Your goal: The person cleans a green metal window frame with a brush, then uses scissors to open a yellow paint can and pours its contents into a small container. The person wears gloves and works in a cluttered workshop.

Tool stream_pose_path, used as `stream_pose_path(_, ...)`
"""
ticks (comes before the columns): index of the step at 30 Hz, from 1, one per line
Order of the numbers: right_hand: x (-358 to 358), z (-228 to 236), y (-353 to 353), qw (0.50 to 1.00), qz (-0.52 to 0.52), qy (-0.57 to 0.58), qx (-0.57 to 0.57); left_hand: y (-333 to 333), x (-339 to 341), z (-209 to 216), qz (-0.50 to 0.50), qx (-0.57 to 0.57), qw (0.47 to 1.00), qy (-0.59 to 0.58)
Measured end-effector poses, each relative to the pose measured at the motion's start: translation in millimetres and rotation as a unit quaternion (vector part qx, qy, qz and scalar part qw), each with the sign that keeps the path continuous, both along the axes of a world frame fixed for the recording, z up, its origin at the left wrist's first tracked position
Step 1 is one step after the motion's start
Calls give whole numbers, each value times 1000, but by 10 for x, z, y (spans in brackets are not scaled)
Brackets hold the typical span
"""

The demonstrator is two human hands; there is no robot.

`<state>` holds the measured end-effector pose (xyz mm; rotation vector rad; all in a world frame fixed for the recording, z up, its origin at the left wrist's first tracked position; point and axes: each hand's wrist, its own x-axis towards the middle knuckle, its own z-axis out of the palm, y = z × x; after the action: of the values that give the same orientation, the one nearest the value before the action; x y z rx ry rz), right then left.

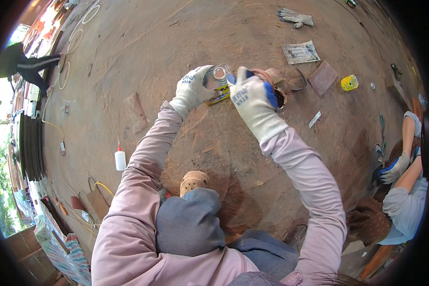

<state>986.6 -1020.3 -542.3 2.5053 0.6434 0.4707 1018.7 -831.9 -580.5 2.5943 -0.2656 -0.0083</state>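
Both my hands wear white work gloves with blue palms. My left hand (194, 89) is closed round the left side of a clear container (219, 73) with a round rim, held in front of me above the ground. Below its rim is a yellow and black patch (219, 95). My right hand (253, 97) is beside the container on its right, fingers curled with fingertips near its edge. A curved reddish-brown piece (263, 75) shows behind the right hand's knuckles. What lies inside that hand is hidden.
A loose glove (295, 18), a printed sheet (301, 52), a brown flat piece (322, 77) and a yellow can (349, 83) lie ahead right. A white squeeze bottle (120, 158) stands left. Another person (405, 205) works at right; a dark animal (28, 66) stands far left near a hose (66, 76).
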Motion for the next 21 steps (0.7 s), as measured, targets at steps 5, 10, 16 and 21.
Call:
stream_pose_path(5, -95, -138, 61, 990, -63, 41, 121, 12, 33, -57, 3, -3, 1000, 24)
stream_pose_path(10, -321, -379, -6, 928, -160, 124, 313, 7, 32, -58, 4, 0, 1000, -14)
stream_pose_path(16, -375, -636, 152, 808, -186, 163, 535, -31, 17, -17, 8, -20, 1000, -3)
stream_pose_path(21, -390, -644, 95, 848, -169, 147, 481, -61, -1, 40, 12, -12, 1000, 6)
